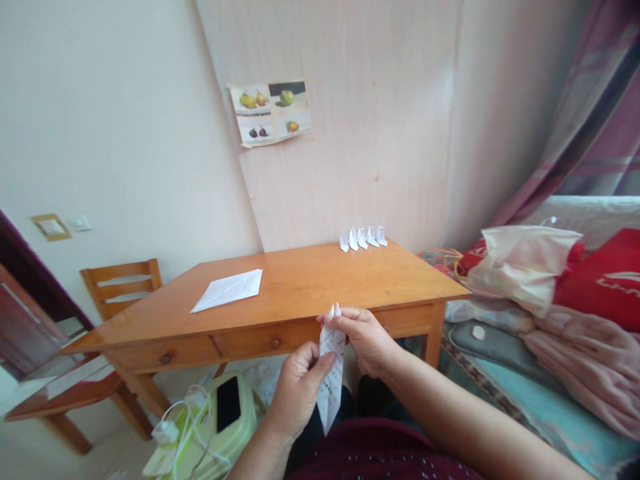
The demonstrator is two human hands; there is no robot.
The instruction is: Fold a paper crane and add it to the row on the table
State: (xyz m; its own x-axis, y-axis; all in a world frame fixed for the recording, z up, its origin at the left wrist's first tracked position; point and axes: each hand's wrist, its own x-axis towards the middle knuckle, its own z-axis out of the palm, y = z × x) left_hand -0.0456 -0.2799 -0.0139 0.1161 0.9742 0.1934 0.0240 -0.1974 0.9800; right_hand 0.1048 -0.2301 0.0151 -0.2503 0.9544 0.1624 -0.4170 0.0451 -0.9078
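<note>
A narrow strip of folded printed paper is held upright between my two hands, in front of the table's near edge. It has two small points at the top and a pointed lower end. My left hand pinches its middle, thumb on the front. Near the top, my right hand is closed on the paper just below the two points. Several small folded white paper pieces stand in a row at the table's far right. A stack of printed sheets lies on the left of the table.
The wooden table has drawers along its front. A light green stool at lower left carries a black phone and white cables. A wooden chair stands left. Bags and cloth lie on the bed at right.
</note>
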